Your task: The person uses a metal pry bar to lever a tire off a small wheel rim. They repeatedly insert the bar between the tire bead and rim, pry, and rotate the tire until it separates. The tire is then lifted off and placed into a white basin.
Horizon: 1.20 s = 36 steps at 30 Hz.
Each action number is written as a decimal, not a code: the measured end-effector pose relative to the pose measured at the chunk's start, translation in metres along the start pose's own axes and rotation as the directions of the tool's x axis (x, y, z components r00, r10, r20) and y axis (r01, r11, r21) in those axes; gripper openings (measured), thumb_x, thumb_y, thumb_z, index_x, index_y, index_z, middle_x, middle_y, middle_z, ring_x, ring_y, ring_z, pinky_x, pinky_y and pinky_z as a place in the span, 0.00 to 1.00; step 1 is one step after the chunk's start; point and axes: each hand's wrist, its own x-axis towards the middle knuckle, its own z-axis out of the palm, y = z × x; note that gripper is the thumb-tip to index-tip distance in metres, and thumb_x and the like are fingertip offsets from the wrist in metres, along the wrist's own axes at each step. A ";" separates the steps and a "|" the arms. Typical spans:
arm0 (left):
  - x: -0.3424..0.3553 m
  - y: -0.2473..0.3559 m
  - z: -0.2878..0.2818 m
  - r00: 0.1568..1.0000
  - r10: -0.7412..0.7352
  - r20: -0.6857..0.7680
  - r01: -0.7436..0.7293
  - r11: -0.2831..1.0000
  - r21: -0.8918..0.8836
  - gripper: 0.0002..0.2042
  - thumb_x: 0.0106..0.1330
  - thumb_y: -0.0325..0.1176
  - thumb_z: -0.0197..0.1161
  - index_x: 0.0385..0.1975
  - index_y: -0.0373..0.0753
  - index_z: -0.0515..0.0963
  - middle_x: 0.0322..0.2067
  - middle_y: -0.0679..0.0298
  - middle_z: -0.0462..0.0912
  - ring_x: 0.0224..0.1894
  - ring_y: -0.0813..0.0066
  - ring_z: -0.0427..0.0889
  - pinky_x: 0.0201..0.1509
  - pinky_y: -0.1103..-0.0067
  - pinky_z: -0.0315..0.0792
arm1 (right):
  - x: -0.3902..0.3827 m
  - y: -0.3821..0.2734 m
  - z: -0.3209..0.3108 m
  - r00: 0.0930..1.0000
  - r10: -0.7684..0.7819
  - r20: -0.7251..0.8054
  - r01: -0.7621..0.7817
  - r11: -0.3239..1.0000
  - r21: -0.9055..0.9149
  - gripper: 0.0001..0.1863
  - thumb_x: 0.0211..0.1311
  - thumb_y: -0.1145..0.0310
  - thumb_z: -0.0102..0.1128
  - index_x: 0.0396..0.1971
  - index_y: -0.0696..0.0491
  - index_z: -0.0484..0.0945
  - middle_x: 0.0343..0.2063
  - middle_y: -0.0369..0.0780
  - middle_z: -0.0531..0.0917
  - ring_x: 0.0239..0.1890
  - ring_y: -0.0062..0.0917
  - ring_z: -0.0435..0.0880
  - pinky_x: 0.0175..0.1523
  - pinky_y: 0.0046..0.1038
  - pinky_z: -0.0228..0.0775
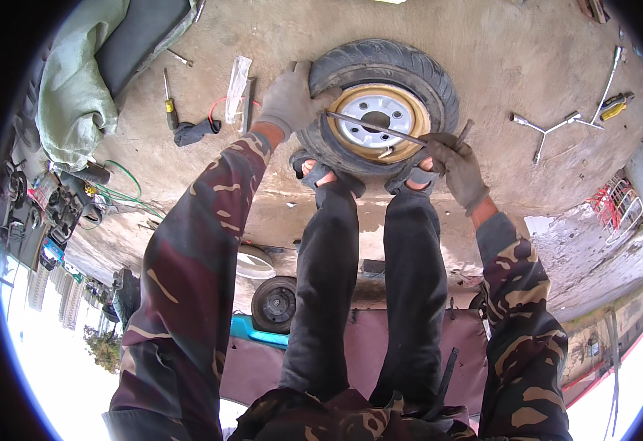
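A black tyre (439,77) lies flat on the ground around a silver wheel rim (351,132) with a yellowish-brown edge. My left hand (291,101), in a grey glove, grips the tyre's left side, its thumb close to one end of a metal bar. This tyre lever (380,128) slants across the rim. At its other end my gloved right hand (457,165) is closed around it, over the tyre's lower right side. A short metal end (466,131) sticks out beyond the right fingers; whether it belongs to the same bar I cannot tell. My sandalled feet touch or nearly touch the tyre's near edge.
Left of the tyre lie a screwdriver (169,103), a flat metal bar (248,105) and a clear plastic wrapper (238,88). A Y-shaped wrench (545,132) and yellow-handled pliers (615,107) lie right. Behind my legs is another small wheel (274,303). A pale green sack (75,103) lies far left.
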 end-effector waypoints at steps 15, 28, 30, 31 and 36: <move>0.003 -0.004 0.000 1.000 0.022 0.022 -0.022 1.000 -0.006 0.44 0.62 0.62 0.74 0.68 0.32 0.71 0.58 0.42 0.80 0.60 0.40 0.83 0.62 0.54 0.78 | 0.083 -0.018 -0.018 0.999 0.008 0.040 -0.006 0.999 -0.041 0.14 0.78 0.66 0.58 0.36 0.57 0.87 0.19 0.28 0.74 0.17 0.12 0.66 0.22 0.20 0.53; 0.003 -0.007 0.001 0.997 0.071 -0.001 -0.071 0.997 0.004 0.43 0.63 0.61 0.74 0.66 0.30 0.71 0.57 0.39 0.79 0.59 0.38 0.82 0.62 0.55 0.77 | 0.064 -0.035 0.001 0.996 -0.046 -0.074 0.020 0.948 -0.319 0.14 0.77 0.69 0.56 0.36 0.60 0.88 0.24 0.30 0.81 0.25 0.12 0.72 0.29 0.22 0.62; 0.004 -0.008 0.002 0.997 0.073 -0.006 -0.073 0.997 0.013 0.44 0.62 0.63 0.74 0.66 0.33 0.71 0.57 0.43 0.80 0.60 0.40 0.82 0.61 0.54 0.78 | 0.059 -0.030 0.001 0.990 -0.088 -0.110 0.056 0.963 -0.265 0.14 0.78 0.69 0.56 0.36 0.60 0.88 0.25 0.30 0.81 0.26 0.12 0.72 0.30 0.22 0.62; 0.004 -0.009 0.002 0.997 0.082 -0.014 -0.082 0.996 0.019 0.44 0.62 0.64 0.74 0.66 0.33 0.71 0.57 0.43 0.80 0.59 0.40 0.83 0.61 0.54 0.78 | 0.057 -0.029 0.000 0.993 -0.008 -0.121 -0.024 0.966 -0.257 0.15 0.79 0.68 0.56 0.36 0.60 0.88 0.25 0.30 0.82 0.26 0.11 0.72 0.30 0.20 0.62; 0.004 -0.008 0.002 0.998 0.070 -0.006 -0.069 0.997 0.047 0.45 0.61 0.64 0.74 0.67 0.32 0.71 0.57 0.43 0.80 0.58 0.40 0.84 0.60 0.54 0.78 | 0.056 -0.026 0.001 0.992 -0.051 -0.114 0.017 0.960 -0.279 0.15 0.75 0.68 0.56 0.35 0.61 0.89 0.23 0.30 0.79 0.26 0.13 0.72 0.31 0.22 0.62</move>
